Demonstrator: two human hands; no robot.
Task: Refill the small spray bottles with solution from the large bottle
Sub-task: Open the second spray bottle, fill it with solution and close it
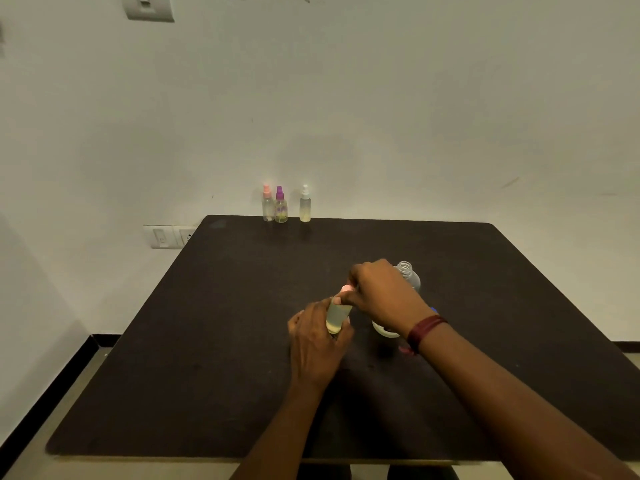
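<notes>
My left hand (317,341) grips a small frosted spray bottle (337,315) holding pale yellow liquid, tilted over the middle of the dark table (242,341). My right hand (381,296) pinches the bottle's pink spray top (346,289). Behind my right hand stands the large clear bottle (408,275), uncapped, mostly hidden by the hand. Its whitish base (382,330) shows under my wrist. Three small spray bottles stand at the table's far edge: a pink-topped one (267,204), a purple-topped one (280,206) and a white-topped one (305,205).
The table stands against a white wall. Wall sockets (169,236) sit beside its far left corner. A blue bit (433,310), perhaps a cap, peeks out behind my right wrist, which wears a dark red band (424,329).
</notes>
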